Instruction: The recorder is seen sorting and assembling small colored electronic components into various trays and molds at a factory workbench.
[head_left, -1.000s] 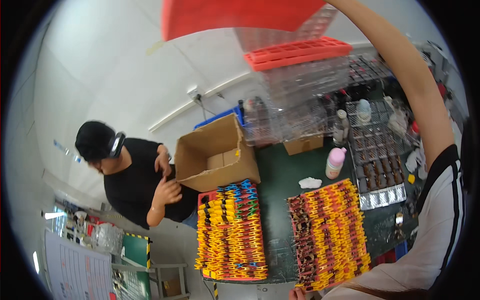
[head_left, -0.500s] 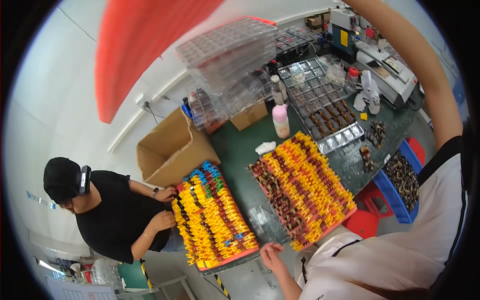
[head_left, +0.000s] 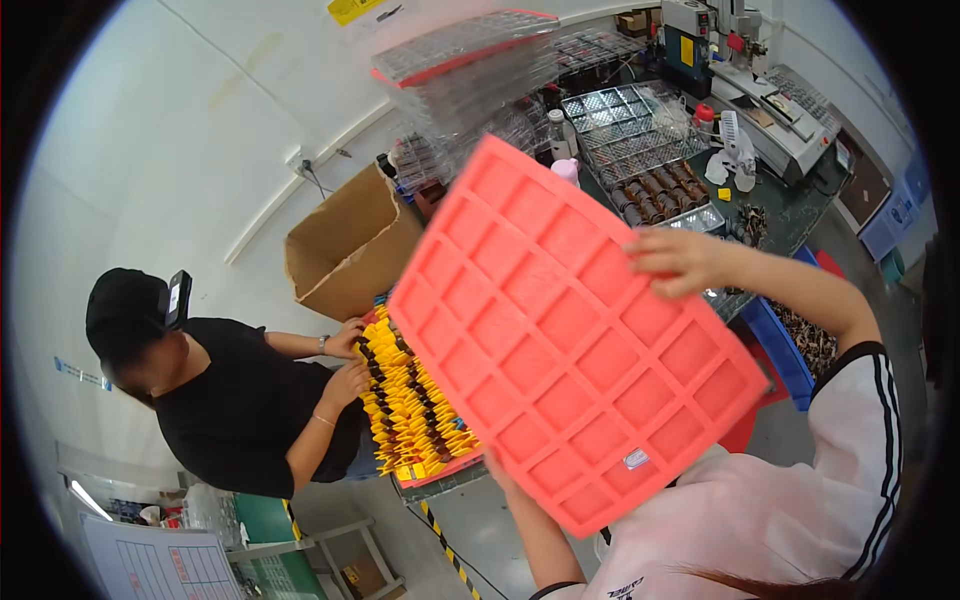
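Observation:
A coral-red plastic tray (head_left: 562, 325) with a grid of square recesses is held up, tilted, in the middle of the view. My right hand (head_left: 680, 262) grips its upper right edge, fingers lying over the recessed face. At the lower left edge, my left hand (head_left: 497, 468) meets the tray, its fingers mostly hidden. Behind the tray, the nearer batch of yellow clips is out of sight. Just left of it, another batch of yellow clips (head_left: 408, 410) with dark pieces lies in rows on the table; a co-worker's two hands (head_left: 347, 362) rest at its far-left side.
An open cardboard box (head_left: 345, 245) stands beyond the clips. Stacked clear trays (head_left: 470, 95) are at the back, near metal trays with brown pieces (head_left: 660, 195). A blue bin (head_left: 785, 350) of small dark parts sits to my right. The co-worker in black (head_left: 255, 400) is at left.
The red tray has come down from high at the upper left to over the nearer clips. My right arm has lowered with it. My left hand, free before, is now at the tray's edge.

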